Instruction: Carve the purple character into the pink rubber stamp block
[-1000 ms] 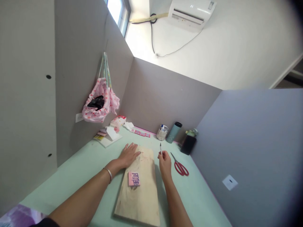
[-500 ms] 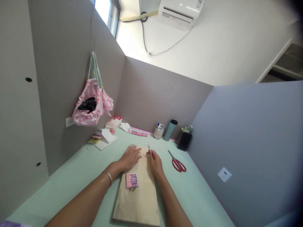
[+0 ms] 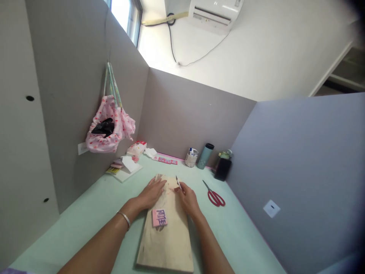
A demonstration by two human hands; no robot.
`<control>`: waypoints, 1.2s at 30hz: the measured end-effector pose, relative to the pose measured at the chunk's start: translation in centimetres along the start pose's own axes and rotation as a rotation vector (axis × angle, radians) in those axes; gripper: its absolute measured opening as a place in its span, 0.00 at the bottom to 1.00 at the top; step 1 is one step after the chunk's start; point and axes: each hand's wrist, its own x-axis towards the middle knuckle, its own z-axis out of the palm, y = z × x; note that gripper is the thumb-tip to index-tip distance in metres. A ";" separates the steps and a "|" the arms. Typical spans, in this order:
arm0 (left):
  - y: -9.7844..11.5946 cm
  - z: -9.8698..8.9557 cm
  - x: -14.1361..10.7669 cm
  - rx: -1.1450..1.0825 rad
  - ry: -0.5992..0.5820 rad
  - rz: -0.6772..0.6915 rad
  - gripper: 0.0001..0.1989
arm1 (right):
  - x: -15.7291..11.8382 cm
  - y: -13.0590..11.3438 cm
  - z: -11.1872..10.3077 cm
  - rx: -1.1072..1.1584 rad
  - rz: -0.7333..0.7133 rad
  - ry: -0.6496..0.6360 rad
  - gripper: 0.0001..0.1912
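Closest to the person, the board [image 3: 165, 251] lies flat on the counter [image 3: 239, 243], its long side running away from the body. The pink block [image 3: 159, 218], purple characters on its top, sits on the board left of its middle, between the two forearms. It is on the near side of both hands, and the left is the closer. That left hand [image 3: 154, 192] is laid flat over the board's far left part, fingers spread, gripping nothing that I can see; a bracelet [image 3: 124, 219] circles the wrist. The right hand [image 3: 186, 197] is at the board's far right edge, fingers closed narrowly round a slim pointed tool [image 3: 178, 183]. So the block lies back toward the body and to the left of that hand, while the tool's long axis runs the other way, dark tip outward and leaning left. Reddish flecks show on the wood between the hands. Just right of the right hand, apart from it, are red-handled scissors [image 3: 215, 196], points away from the person. Farther back I see papers [image 3: 129, 167] on the left, then a tin [image 3: 191, 158] and a tumbler [image 3: 205, 156] by the back panel.
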 end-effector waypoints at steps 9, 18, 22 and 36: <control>1.0 0.5 -0.1 0.050 -0.027 0.019 0.19 | 0.2 -0.5 0.8 0.024 -0.084 -0.002 0.15; 0.6 0.7 -0.1 0.041 -0.013 0.032 0.19 | 0.3 -0.9 0.9 0.042 -0.112 -0.034 0.16; 0.5 0.4 -0.2 0.024 -0.009 0.038 0.19 | 0.3 -0.8 0.3 0.035 -0.088 -0.035 0.17; 0.8 0.4 -0.6 0.037 0.011 0.023 0.19 | -0.4 -0.9 -0.5 -0.009 -0.052 -0.035 0.16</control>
